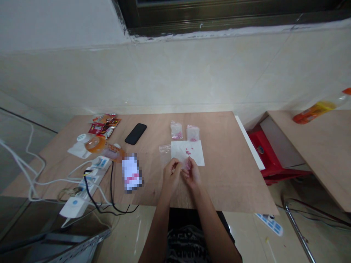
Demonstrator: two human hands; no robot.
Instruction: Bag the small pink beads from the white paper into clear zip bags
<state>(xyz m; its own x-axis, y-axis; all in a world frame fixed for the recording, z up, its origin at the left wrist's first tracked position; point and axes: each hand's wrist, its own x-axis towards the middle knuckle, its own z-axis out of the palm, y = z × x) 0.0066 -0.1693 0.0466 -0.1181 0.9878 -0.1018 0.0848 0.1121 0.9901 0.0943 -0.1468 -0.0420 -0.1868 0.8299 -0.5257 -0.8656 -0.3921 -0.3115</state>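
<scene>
My left hand [171, 175] and my right hand [193, 175] meet at the near edge of a white sheet of paper [199, 157]. A small clear plastic bag [187, 166] with pink bits in it is between them. My right fingers close around this bag, and my left finger and thumb are pinched together at its side. Several small pink pieces [188, 151] lie loose on the paper. Beyond it are two zip bags with pink contents, one on the left [176, 130] and one on the right [193, 133]. Another clear zip bag [165, 150] lies by the paper's left edge.
Left on the wooden table [230, 175] are a black phone [136, 133], a pixelated bright-screened object [132, 173], an orange bottle [105, 148] lying down, snack packets [104, 126] and a power strip [91, 182] with cables. A red stool [263, 149] stands right, beside another table [315, 146].
</scene>
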